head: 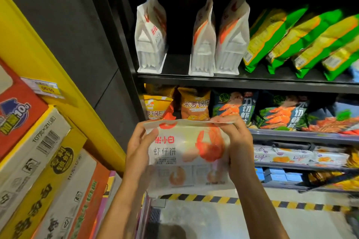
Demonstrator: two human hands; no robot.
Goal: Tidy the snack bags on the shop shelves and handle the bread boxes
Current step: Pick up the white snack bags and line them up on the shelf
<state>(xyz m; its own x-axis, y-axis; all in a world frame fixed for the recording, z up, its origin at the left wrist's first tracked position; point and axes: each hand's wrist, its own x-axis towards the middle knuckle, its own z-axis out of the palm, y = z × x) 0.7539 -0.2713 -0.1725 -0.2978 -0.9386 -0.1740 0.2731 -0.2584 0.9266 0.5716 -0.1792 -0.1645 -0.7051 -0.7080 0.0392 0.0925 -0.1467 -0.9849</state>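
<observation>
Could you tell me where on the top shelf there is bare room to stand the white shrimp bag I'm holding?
Bare shelf shows between the lone white bag and the white pair. Rightward, green bags crowd it. Both hands, left and right, hold your bag.

two bare, sleeveless forearms (pixel 124 196)

Held bag (pixel 186 153) below top shelf (pixel 246 81); boxes (pixel 38 151) left.

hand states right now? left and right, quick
Left hand: grips the left edge of the white shrimp-cracker bag.
Right hand: grips the same bag's right side, fingers pinching its top edge.
</observation>
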